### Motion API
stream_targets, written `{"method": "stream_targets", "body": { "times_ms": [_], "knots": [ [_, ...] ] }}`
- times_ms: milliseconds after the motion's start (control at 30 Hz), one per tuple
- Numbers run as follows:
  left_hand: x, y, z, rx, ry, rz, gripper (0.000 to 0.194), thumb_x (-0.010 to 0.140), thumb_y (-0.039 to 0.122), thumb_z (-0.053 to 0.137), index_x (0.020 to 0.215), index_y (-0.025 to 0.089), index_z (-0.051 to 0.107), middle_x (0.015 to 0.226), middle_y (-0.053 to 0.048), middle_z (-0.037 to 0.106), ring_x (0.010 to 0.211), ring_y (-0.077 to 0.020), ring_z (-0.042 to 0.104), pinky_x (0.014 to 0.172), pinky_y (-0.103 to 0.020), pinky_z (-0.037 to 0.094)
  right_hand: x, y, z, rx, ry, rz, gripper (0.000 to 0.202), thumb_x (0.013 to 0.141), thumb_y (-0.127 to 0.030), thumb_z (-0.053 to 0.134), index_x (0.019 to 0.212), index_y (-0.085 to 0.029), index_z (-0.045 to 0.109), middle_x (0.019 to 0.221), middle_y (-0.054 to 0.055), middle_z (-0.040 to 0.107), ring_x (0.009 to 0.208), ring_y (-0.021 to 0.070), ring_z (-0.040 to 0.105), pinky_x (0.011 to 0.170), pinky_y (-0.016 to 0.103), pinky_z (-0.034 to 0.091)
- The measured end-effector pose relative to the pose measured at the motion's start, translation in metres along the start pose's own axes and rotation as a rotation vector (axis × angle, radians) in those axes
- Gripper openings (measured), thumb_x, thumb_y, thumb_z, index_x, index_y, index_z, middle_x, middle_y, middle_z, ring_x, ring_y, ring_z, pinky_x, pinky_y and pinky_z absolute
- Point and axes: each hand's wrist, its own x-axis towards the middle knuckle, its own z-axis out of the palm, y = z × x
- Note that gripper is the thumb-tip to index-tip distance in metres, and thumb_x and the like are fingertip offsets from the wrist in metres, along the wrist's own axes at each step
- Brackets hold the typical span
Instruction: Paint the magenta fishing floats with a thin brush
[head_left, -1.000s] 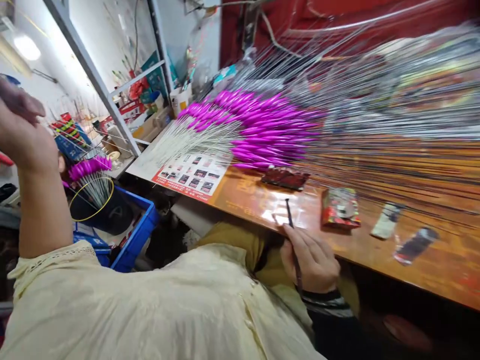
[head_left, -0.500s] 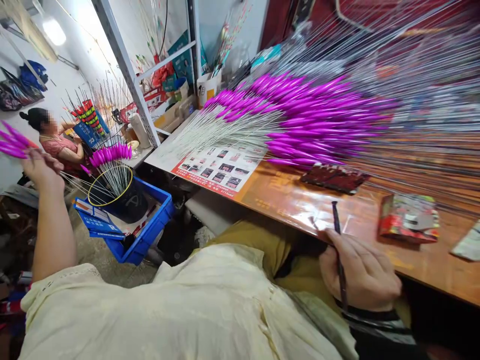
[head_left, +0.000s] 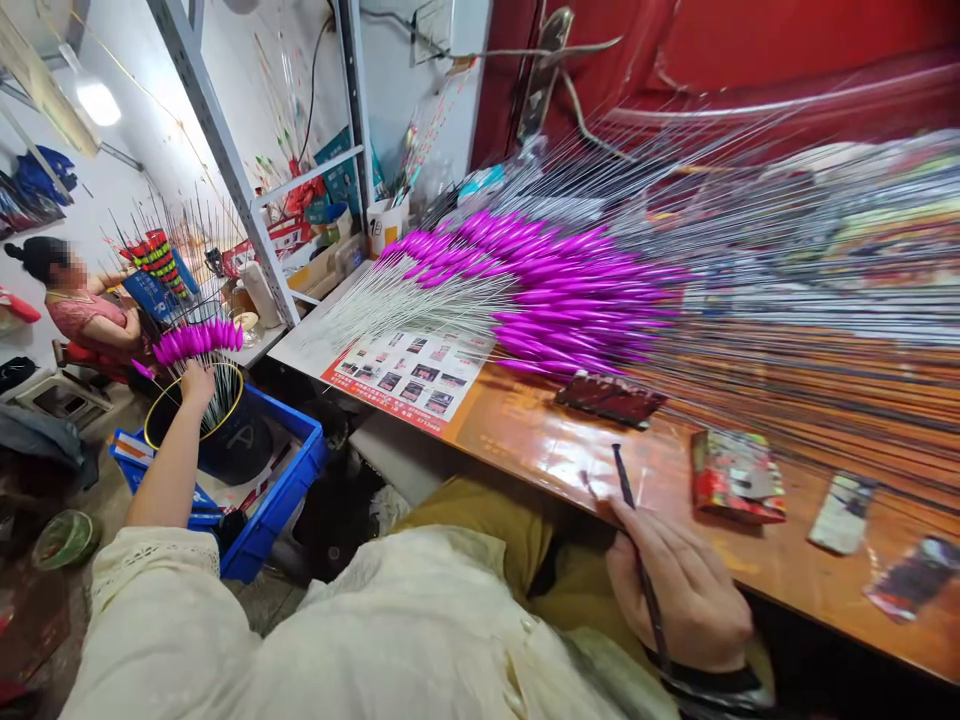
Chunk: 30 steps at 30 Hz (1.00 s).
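Observation:
My left hand (head_left: 197,383) reaches down into a black bucket (head_left: 244,452) with a yellow rim. Its fingers are closed around the thin pale stems of magenta fishing floats (head_left: 199,343), just below their spindle-shaped bodies; part of the grip is hidden. Low at the table's front edge, my right hand (head_left: 679,580) is closed on a thin dark paintbrush (head_left: 624,478) that slants across the palm. A second slim tip (head_left: 589,487) pokes out beside the fingers. A big bunch of magenta floats (head_left: 555,300) lies fanned on the table (head_left: 517,425).
A blue crate (head_left: 289,500) surrounds the bucket. On the table are a dark stained slab (head_left: 611,398), a small red box (head_left: 739,478) and flat packets (head_left: 841,512). A metal shelf post (head_left: 225,160) rises at the left. Another person (head_left: 86,310) sits beyond it.
My left hand has come down from the far left, where it held several magenta floats aloft, into the bucket. The view has shifted right; my right hand still grips the brush.

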Motion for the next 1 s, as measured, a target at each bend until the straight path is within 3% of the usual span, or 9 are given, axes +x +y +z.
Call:
{"method": "stream_targets", "body": {
  "times_ms": [100, 200, 333, 433, 533, 633, 733, 833, 1000],
  "knots": [
    [-0.001, 0.007, -0.008, 0.191, 0.059, 0.001, 0.032, 0.08, 0.027, 0.068, 0.103, 0.014, 0.05, 0.107, -0.03, 0.067, 0.116, -0.0457, 0.063, 0.098, -0.06, 0.047, 0.002, 0.001, 0.0, -0.009, -0.012, -0.023, 0.074, 0.088, -0.006, 0.067, 0.156, -0.024, 0.045, 0.104, 0.008, 0.079, 0.087, 0.025, 0.078, 0.089, 0.034, 0.062],
    [-0.011, 0.024, -0.015, 0.328, 0.077, 0.035, 0.035, 0.083, 0.027, 0.064, 0.11, 0.009, 0.051, 0.115, -0.038, 0.065, 0.118, -0.0488, 0.062, 0.096, -0.064, 0.046, 0.005, 0.002, 0.0, -0.013, 0.006, -0.059, 0.071, 0.087, -0.007, 0.066, 0.155, -0.02, 0.047, 0.101, 0.01, 0.079, 0.084, 0.0249, 0.077, 0.085, 0.033, 0.062],
    [-0.045, 0.069, 0.0, 0.471, 0.061, 0.304, 0.027, 0.092, 0.031, 0.051, 0.11, 0.011, 0.057, 0.109, -0.032, 0.068, 0.105, -0.0442, 0.067, 0.091, -0.06, 0.048, 0.009, -0.001, -0.001, 0.026, -0.024, 0.004, 0.068, 0.088, -0.004, 0.063, 0.153, -0.017, 0.048, 0.105, 0.014, 0.078, 0.092, 0.0261, 0.076, 0.087, 0.038, 0.062],
    [-0.082, 0.122, 0.037, 0.397, 0.022, 0.751, 0.027, 0.096, 0.036, 0.046, 0.104, 0.015, 0.063, 0.102, -0.02, 0.071, 0.096, -0.0344, 0.068, 0.088, -0.048, 0.051, 0.012, -0.004, -0.001, 0.086, -0.03, 0.074, 0.061, 0.091, -0.004, 0.058, 0.15, -0.016, 0.051, 0.11, 0.014, 0.077, 0.1, 0.0263, 0.075, 0.088, 0.04, 0.063],
    [-0.129, 0.188, 0.09, 0.083, -0.131, 1.16, 0.025, 0.099, 0.033, 0.045, 0.098, 0.018, 0.065, 0.099, -0.014, 0.071, 0.097, -0.0279, 0.066, 0.091, -0.041, 0.05, 0.016, -0.004, -0.002, 0.125, 0.0, 0.15, 0.056, 0.093, -0.005, 0.054, 0.148, -0.016, 0.053, 0.113, 0.015, 0.076, 0.104, 0.0254, 0.074, 0.088, 0.041, 0.064],
    [-0.18, 0.258, 0.144, -0.153, -0.275, 1.373, 0.021, 0.101, 0.029, 0.047, 0.096, 0.02, 0.065, 0.097, -0.01, 0.07, 0.098, -0.0248, 0.064, 0.094, -0.038, 0.049, 0.021, -0.001, -0.009, 0.103, 0.021, 0.18, 0.056, 0.093, -0.005, 0.052, 0.148, -0.018, 0.053, 0.112, 0.014, 0.076, 0.103, 0.0246, 0.074, 0.087, 0.042, 0.065],
    [-0.219, 0.313, 0.187, -0.071, -0.363, 1.491, 0.013, 0.097, 0.023, 0.053, 0.098, 0.019, 0.066, 0.102, -0.011, 0.069, 0.102, -0.0264, 0.062, 0.093, -0.039, 0.048, 0.024, 0.003, -0.027, 0.066, 0.033, 0.168, 0.057, 0.092, -0.005, 0.052, 0.148, -0.018, 0.052, 0.11, 0.014, 0.076, 0.103, 0.0251, 0.074, 0.084, 0.042, 0.066],
    [-0.233, 0.341, 0.213, 0.194, -0.345, 1.522, 0.009, 0.09, 0.02, 0.061, 0.097, 0.018, 0.068, 0.107, -0.015, 0.069, 0.105, -0.0317, 0.06, 0.088, -0.042, 0.045, 0.023, 0.009, -0.052, 0.009, 0.02, 0.19, 0.056, 0.093, -0.006, 0.052, 0.148, -0.018, 0.053, 0.11, 0.014, 0.076, 0.103, 0.0253, 0.074, 0.083, 0.042, 0.066],
    [-0.215, 0.341, 0.233, 0.271, -0.309, 1.501, 0.015, 0.092, 0.026, 0.058, 0.098, 0.019, 0.07, 0.106, -0.015, 0.07, 0.107, -0.0338, 0.061, 0.086, -0.044, 0.042, 0.017, 0.017, -0.082, -0.084, 0.017, 0.222, 0.055, 0.093, -0.008, 0.052, 0.147, -0.018, 0.053, 0.109, 0.014, 0.077, 0.098, 0.0246, 0.075, 0.081, 0.041, 0.066]
  ]
}}
